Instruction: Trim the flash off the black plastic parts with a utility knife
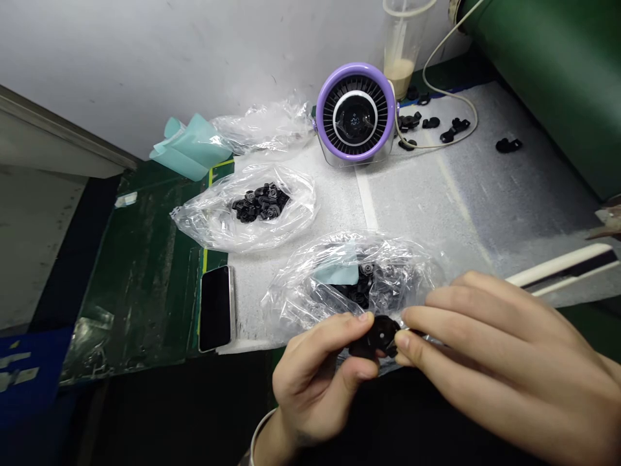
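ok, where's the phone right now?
In the head view, the phone lies left of centre, at the near-left corner of the pale work surface, left of the nearer plastic bag.
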The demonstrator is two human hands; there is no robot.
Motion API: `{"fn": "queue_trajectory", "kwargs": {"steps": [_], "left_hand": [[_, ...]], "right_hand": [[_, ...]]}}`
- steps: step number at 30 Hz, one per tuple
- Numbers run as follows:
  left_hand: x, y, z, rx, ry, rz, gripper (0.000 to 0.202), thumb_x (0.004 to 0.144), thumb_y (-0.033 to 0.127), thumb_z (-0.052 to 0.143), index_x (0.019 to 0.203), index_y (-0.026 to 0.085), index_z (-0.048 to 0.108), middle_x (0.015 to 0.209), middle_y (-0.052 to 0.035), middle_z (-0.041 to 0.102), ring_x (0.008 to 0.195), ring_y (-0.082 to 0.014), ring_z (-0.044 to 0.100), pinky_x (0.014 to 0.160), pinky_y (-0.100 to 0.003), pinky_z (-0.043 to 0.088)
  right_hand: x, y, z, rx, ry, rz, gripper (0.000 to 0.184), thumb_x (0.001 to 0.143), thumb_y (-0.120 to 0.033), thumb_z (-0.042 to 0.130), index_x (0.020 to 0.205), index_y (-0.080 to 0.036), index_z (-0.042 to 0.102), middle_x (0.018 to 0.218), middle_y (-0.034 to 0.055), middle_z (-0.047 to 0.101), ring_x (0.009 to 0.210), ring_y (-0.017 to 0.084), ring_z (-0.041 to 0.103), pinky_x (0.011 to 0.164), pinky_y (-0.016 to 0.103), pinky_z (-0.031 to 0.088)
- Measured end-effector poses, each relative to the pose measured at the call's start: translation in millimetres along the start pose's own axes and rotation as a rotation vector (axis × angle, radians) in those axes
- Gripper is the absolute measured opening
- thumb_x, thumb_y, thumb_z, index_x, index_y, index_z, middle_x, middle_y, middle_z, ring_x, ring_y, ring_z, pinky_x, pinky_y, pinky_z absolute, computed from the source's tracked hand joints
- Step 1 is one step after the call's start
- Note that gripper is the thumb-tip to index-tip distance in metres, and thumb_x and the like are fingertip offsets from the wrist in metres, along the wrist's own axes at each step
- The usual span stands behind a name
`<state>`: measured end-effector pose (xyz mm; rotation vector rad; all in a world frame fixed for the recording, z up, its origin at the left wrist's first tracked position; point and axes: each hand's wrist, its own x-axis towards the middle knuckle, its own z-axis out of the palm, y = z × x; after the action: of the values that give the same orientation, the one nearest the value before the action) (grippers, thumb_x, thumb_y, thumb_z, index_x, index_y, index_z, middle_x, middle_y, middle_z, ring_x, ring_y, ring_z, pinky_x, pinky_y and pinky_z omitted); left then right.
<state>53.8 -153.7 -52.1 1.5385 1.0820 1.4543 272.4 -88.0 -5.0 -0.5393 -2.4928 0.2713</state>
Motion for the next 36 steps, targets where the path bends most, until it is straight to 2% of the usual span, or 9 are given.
{"fn": "queue_trajectory", "kwargs": {"steps": [3, 10, 21, 25, 28, 32, 36], "left_hand": [[1, 1, 0.6, 0.003, 0.001, 0.003, 0.042, 0.096, 0.025, 0.076, 0.137, 0.023, 0.07, 0.099, -0.0048, 0.081, 0.08, -0.0165, 0.078, 0.076, -0.026, 0.065], [1, 10, 5.5, -0.001, 0.051, -0.088, 0.038, 0.096, 0.024, 0.076, 0.134, 0.025, 0.072, 0.094, -0.0049, 0.081, 0.078, -0.0173, 0.078, 0.076, -0.028, 0.066], [1, 8, 4.1, 0.009, 0.053, -0.062, 0.041, 0.094, 0.02, 0.078, 0.134, 0.024, 0.072, 0.095, -0.0039, 0.081, 0.078, -0.0164, 0.078, 0.077, -0.027, 0.066], [0, 5, 2.8, 0.037, 0.052, -0.017, 0.042, 0.094, 0.021, 0.079, 0.135, 0.024, 0.072, 0.096, -0.0037, 0.082, 0.078, -0.0164, 0.078, 0.076, -0.026, 0.066], [1, 4, 2.6, 0.045, 0.058, 0.002, 0.042, 0.093, 0.022, 0.08, 0.134, 0.024, 0.073, 0.095, -0.0041, 0.082, 0.074, -0.0164, 0.078, 0.072, -0.026, 0.066], [1, 9, 4.5, 0.039, 0.067, -0.06, 0.04, 0.093, 0.021, 0.079, 0.133, 0.025, 0.074, 0.096, -0.0041, 0.082, 0.078, -0.0177, 0.079, 0.076, -0.028, 0.066], [0, 12, 6.1, 0.041, 0.055, -0.065, 0.038, 0.095, 0.023, 0.077, 0.133, 0.023, 0.073, 0.094, -0.0049, 0.082, 0.077, -0.0183, 0.079, 0.077, -0.029, 0.066]], "right_hand": [[-2, -2, 4, -0.01, 0.068, 0.028, 0.027, 0.109, -0.01, 0.039, 0.1, -0.015, 0.064, 0.105, 0.0116, 0.073, 0.101, 0.025, 0.064, 0.086, 0.046, 0.047], [-2, 2, 0, 0.023, -0.005, -0.019, 0.024, 0.106, -0.008, 0.045, 0.104, -0.013, 0.068, 0.103, 0.0119, 0.074, 0.103, 0.027, 0.066, 0.086, 0.046, 0.051], [-4, 0, 5, 0.033, 0.017, 0.004, 0.019, 0.105, -0.006, 0.047, 0.106, -0.012, 0.065, 0.108, 0.0139, 0.075, 0.108, 0.028, 0.063, 0.081, 0.046, 0.05], [-5, 0, 7, -0.006, 0.032, -0.006, 0.021, 0.104, -0.006, 0.047, 0.104, -0.013, 0.067, 0.107, 0.0137, 0.074, 0.11, 0.029, 0.064, 0.084, 0.047, 0.05], [-5, 1, 10, -0.015, 0.064, -0.005, 0.019, 0.103, -0.007, 0.05, 0.103, -0.014, 0.068, 0.104, 0.0129, 0.074, 0.107, 0.028, 0.065, 0.082, 0.045, 0.051], [-3, 4, 10, 0.015, 0.078, -0.034, 0.015, 0.102, -0.01, 0.055, 0.096, -0.013, 0.069, 0.1, 0.0134, 0.074, 0.098, 0.027, 0.067, 0.073, 0.043, 0.051], [-1, 7, 3, 0.057, 0.0, -0.025, 0.017, 0.102, -0.009, 0.054, 0.096, -0.014, 0.069, 0.1, 0.0122, 0.074, 0.097, 0.026, 0.068, 0.075, 0.042, 0.051]]}}
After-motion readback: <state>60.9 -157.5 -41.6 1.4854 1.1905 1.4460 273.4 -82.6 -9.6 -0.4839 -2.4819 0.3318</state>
